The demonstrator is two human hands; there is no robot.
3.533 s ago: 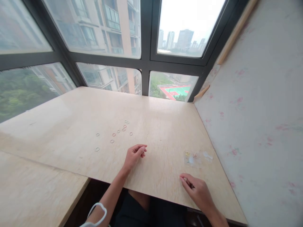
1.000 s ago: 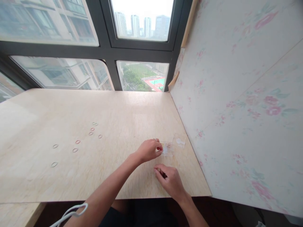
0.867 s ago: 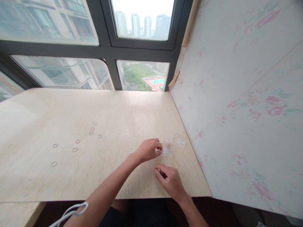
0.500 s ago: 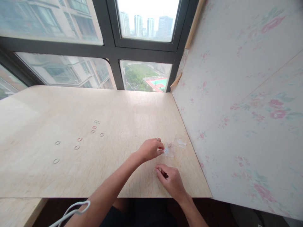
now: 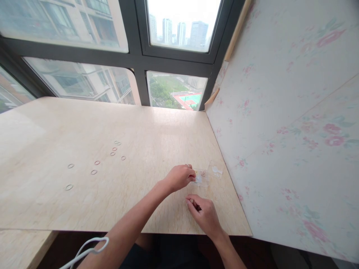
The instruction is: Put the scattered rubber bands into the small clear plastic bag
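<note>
My left hand reaches over the left side of a small clear plastic box, its fingertips pinched together at the box. Whatever those fingers hold, if anything, is hidden. A cluster of small pinkish rings lies in one part of the box, beside a bit of yellow. Just right of it is a clear flap or lid with a white patch. Nearer to me, my right hand is closed above the tabletop, thumb and forefinger pressed together; its contents cannot be made out.
Several thin rings lie spread over the left of the marbled tabletop, among them a reddish ring and a greenish ring. A papered wall borders the right side, dark window frames the back. A white cord hangs by my left forearm.
The view has shifted slightly. My left fingers have closed more tightly at the box, and a red spot between them no longer shows. My right hand stays closed in nearly the same place.
</note>
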